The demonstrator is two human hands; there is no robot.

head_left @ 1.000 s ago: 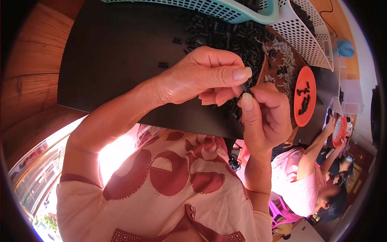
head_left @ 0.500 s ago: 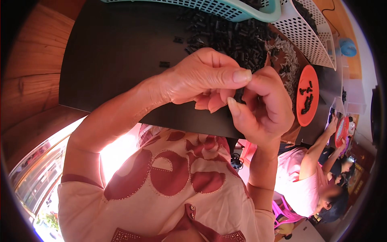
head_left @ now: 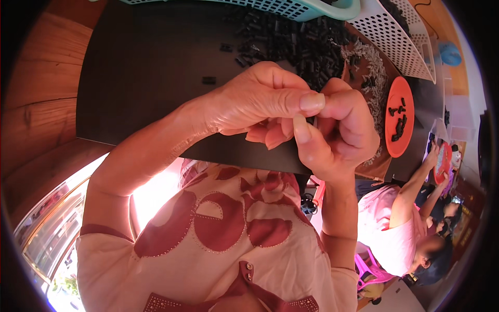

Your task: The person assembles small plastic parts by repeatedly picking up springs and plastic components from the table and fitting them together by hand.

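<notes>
Over the dark table (head_left: pixel 150 67), my two hands meet with their fingertips touching. My left hand (head_left: pixel 265 101) is closed, thumb pressed on the curled fingers. Against it, my right hand (head_left: pixel 345 127) is closed too, its thumb tip just under the left thumb. Whatever the fingers grip is almost wholly hidden; only a dark sliver shows between them. Beyond the hands lies a heap of small black plastic parts (head_left: pixel 278 39). To its right spreads a pile of small silvery metal pieces (head_left: pixel 377 73).
A teal basket (head_left: pixel 317 10) and a white perforated basket (head_left: pixel 384 34) stand at the far edge. An orange plate (head_left: pixel 393 140) at right bears several black parts. Two loose black parts (head_left: pixel 209 80) lie left of the heap. Farther right, a person in pink (head_left: pixel 387 223) works by a red plate (head_left: pixel 442 164).
My right thumb has moved up toward my left thumb, and the black piece seen between the fingers is now mostly covered. The view has shifted slightly.
</notes>
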